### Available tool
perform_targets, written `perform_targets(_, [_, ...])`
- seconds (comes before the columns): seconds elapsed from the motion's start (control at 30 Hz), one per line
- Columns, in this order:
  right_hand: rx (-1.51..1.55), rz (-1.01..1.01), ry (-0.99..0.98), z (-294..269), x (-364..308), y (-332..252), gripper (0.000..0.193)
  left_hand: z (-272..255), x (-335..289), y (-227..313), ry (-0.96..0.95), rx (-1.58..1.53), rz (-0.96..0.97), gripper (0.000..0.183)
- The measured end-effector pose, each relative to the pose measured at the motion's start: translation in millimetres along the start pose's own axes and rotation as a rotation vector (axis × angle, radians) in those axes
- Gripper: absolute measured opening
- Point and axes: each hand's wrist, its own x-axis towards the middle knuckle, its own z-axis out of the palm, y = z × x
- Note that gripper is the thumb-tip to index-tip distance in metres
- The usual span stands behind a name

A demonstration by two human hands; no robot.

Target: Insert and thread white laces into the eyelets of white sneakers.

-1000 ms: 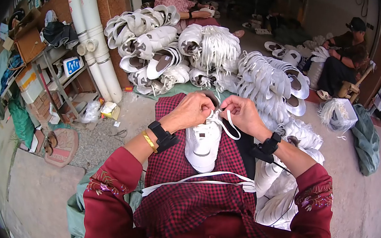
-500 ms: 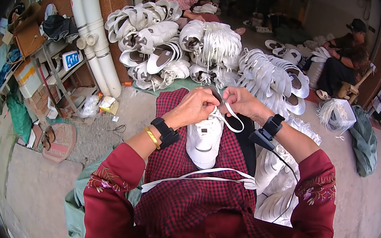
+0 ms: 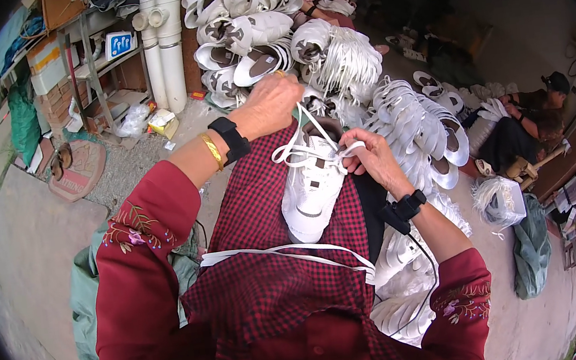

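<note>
A white sneaker (image 3: 310,195) lies on my checked apron (image 3: 251,202), its toe toward me. White shoelace (image 3: 290,152) runs through its upper eyelets and loops over the tongue. Above and left of the shoe, my left hand (image 3: 273,103) is closed on a lace end, which stretches down taut to the eyelets. My right hand (image 3: 374,161) pinches the lace at the right side of the opening, its fingertips against the shoe. More loose white laces (image 3: 297,251) lie across my lap below the toe.
Stacked white shoes (image 3: 241,34) rise ahead, with more shoes (image 3: 418,128) to the right and beside my right leg. A white tub of laces (image 3: 503,200) stands right. Two people (image 3: 539,113) sit farther back. White pipes (image 3: 163,51) and a shelf (image 3: 101,66) stand left.
My left hand has moved up and left from the shoe, drawing the lace out. The right hand has dropped slightly to the shoe's right side. The view has shifted a little.
</note>
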Motion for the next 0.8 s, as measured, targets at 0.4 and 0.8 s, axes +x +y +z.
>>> perform_targets(0.4, [-0.293, -0.118, -0.147, -25.3, -15.1, -50.9, 0.052, -16.4, -84.5, 0.2, 0.148, -0.902, -0.462, 0.009])
perform_targets(0.8, [-0.508, -0.297, -0.079, 45.1, 35.6, -52.5, 0.031, 33.3, -72.2, 31.0, 0.113, -1.286, -0.43, 0.003])
